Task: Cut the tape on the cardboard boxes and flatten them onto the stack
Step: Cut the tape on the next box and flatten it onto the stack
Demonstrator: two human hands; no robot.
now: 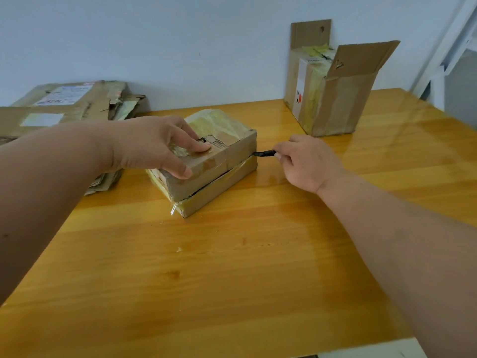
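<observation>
A small taped cardboard box [222,156] lies on the wooden table [232,267] near the middle. My left hand [157,146] rests on top of it, fingers spread over the lid and thumb down on the front side. My right hand [307,161] grips a small black cutter [264,153] whose tip touches the box's right corner at the taped seam. A dark slit runs along the seam on the front side. A stack of flattened cardboard [67,109] lies at the back left.
A taller cardboard box [335,99] with open flaps stands at the back right against the pale wall. A white frame [449,55] rises at the far right. The table's near edge shows at the bottom right.
</observation>
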